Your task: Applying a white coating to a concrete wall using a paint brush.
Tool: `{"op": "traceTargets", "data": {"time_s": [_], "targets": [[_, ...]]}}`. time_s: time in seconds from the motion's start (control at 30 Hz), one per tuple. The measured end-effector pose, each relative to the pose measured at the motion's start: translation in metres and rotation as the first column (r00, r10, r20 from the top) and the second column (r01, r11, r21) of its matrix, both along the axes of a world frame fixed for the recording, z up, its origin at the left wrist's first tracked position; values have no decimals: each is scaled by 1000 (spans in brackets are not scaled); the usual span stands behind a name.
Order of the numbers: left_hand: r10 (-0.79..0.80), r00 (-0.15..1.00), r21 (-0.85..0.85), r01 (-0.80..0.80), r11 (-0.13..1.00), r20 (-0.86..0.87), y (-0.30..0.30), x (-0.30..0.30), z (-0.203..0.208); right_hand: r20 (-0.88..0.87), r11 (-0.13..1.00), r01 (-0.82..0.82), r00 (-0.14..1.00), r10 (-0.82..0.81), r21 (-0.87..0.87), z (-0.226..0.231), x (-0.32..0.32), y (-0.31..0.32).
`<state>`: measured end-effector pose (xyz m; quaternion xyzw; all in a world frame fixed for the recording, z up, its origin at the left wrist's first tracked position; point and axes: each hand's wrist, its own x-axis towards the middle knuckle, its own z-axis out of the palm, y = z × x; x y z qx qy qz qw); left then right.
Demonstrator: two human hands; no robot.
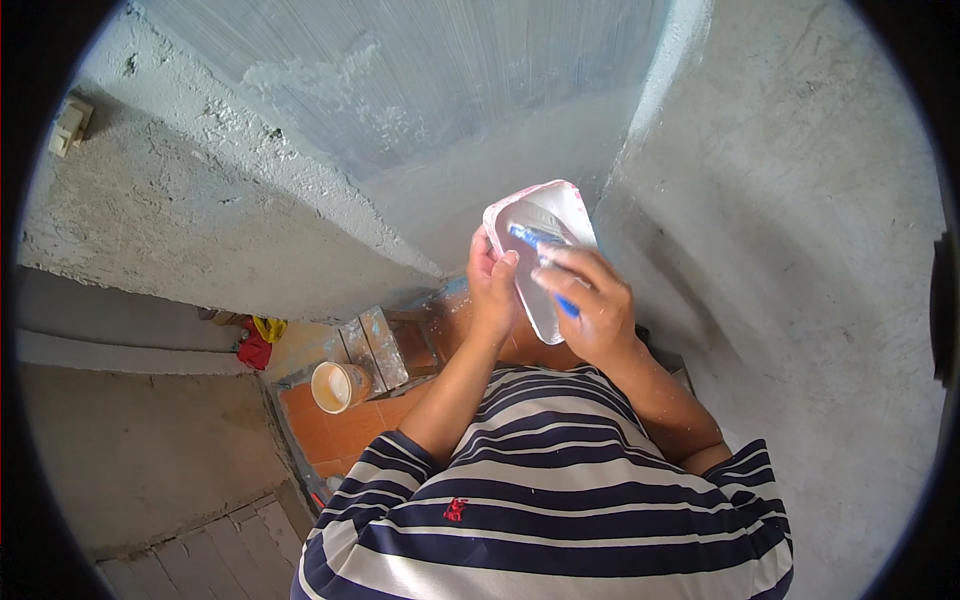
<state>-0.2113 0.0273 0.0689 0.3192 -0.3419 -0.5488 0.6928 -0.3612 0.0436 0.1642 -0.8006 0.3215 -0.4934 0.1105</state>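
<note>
A shallow white tray (509, 215) with pinkish marks along its rim is tilted in front of my chest. My left hand (492, 285) grips its left edge, thumb over the rim and fingers behind. In my right hand (592, 300) is a paintbrush (524, 236) with a blue handle, whose lower end sticks out below my fingers. The brush's working end is over the tray's inside, where whitish paint or paste shows. My right hand is slightly blurred, and whether the bristles touch the tray I cannot tell.
Ahead rises a wall (470, 90) with streaky white coating; a grey wall (800, 250) stands close on my right. Down left, a bucket (341, 386) with white stuff sits beside a stained wooden stool (374, 345) on orange floor tiles (325, 430). A switch (69, 126) juts out far left.
</note>
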Motion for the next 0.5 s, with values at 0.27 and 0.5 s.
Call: {"op": "traceTargets", "data": {"time_s": [0.27,0.5], "targets": [[-41,997,20,43,999,-69,-11,23,6,-53,982,-141,987,149,123,-10,-10,22],[-180,976,154,198,968,-124,-15,28,12,1,997,-74,997,74,36,16,-17,-4]]}}
